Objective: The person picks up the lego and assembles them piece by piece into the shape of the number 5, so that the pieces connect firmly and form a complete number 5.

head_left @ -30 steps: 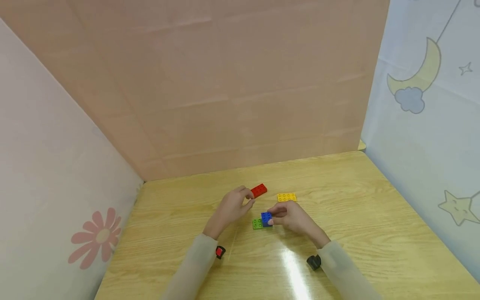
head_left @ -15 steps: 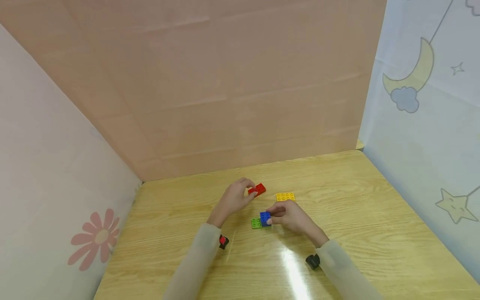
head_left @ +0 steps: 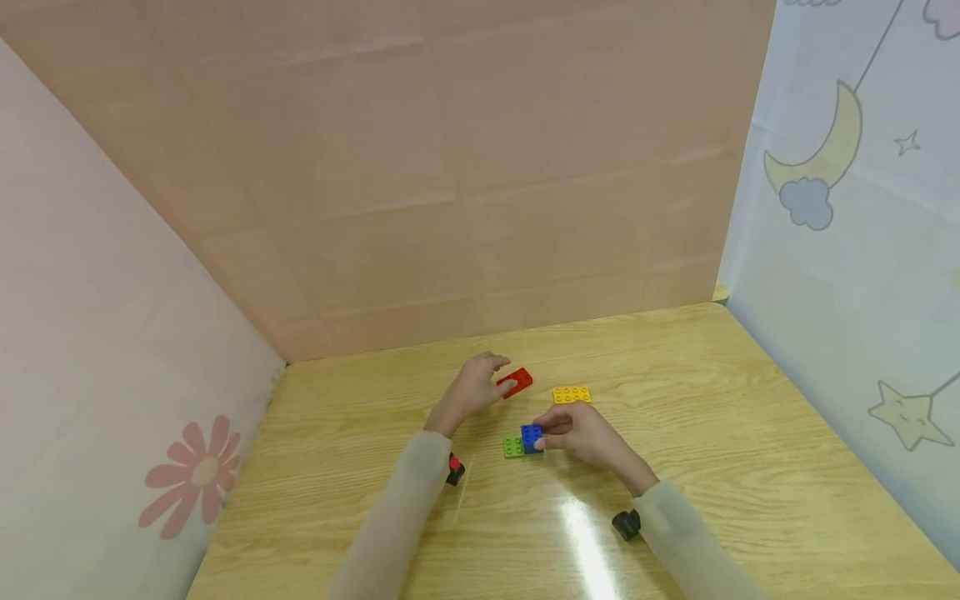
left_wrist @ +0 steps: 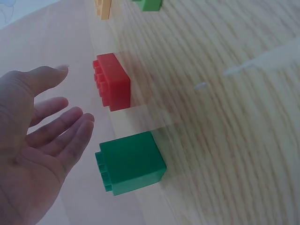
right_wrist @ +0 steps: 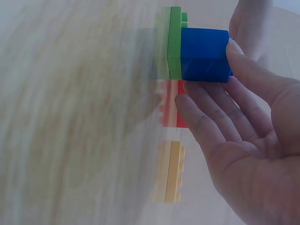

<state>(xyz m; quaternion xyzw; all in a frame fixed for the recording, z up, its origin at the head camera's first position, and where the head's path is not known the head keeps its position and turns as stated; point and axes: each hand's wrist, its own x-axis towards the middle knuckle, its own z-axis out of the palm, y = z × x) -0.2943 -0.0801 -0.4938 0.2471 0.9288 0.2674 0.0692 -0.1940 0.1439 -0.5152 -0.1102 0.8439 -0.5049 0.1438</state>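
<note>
My right hand (head_left: pixel 588 432) pinches a blue brick (head_left: pixel 530 437) between thumb and fingers. In the right wrist view the blue brick (right_wrist: pixel 205 54) sits on one end of a flat light green brick (right_wrist: pixel 174 44), which lies on the table. My left hand (head_left: pixel 472 385) hovers over the near end of a flat red brick (head_left: pixel 517 381), fingers loosely spread. The left wrist view has that hand (left_wrist: pixel 44 136) apart from both the red brick (left_wrist: pixel 116 82) and a taller dark green brick (left_wrist: pixel 132 164). In the head view the left hand hides the dark green brick.
A flat yellow brick (head_left: pixel 572 394) lies right of the red one, just beyond the right hand. The wooden table (head_left: pixel 720 433) ends at a pinkish back panel (head_left: pixel 465 183), with patterned panels on both sides. A black band piece (head_left: pixel 626 524) shows at the right wrist.
The left hand has moved forward and a little right, over the red brick, and its fingers have spread. Right hand and blue brick stay in place.
</note>
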